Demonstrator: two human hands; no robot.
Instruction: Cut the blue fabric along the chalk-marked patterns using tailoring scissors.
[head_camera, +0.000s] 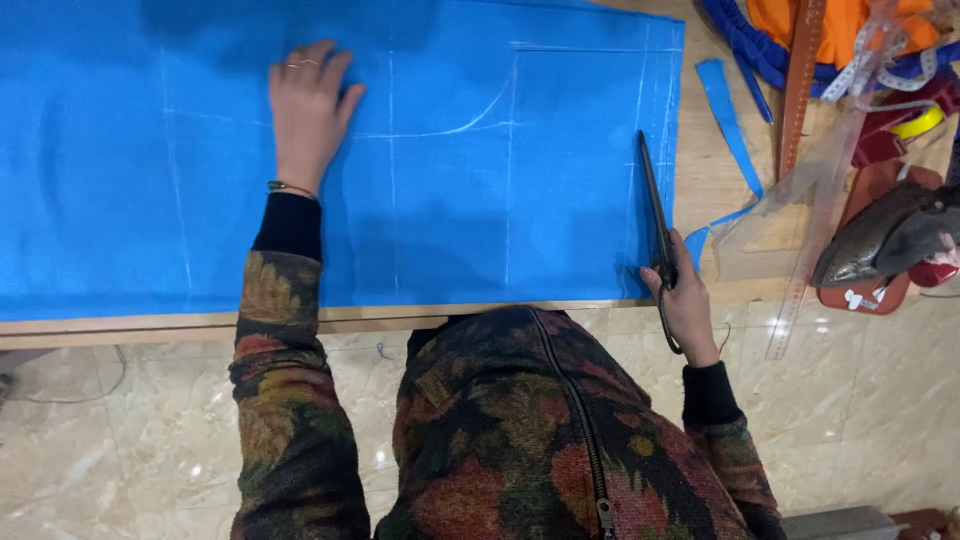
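Scissors (655, 215), gripped in the right hand (685, 300), lay closed along chalk lines at the right edge of the blue fabric (450, 230); the left hand (308, 115) pressed flat, open, farther left. Cutting seemed underway, needing steady alignment.

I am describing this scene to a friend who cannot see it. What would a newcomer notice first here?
First, the big bright blue cloth with white chalk lines, spread over most of the wooden table. The left hand lies flat on it near the top, while the right hand holds black scissors near the cloth's right edge. At the far right lie a clothes iron, rulers and a cut blue strip.
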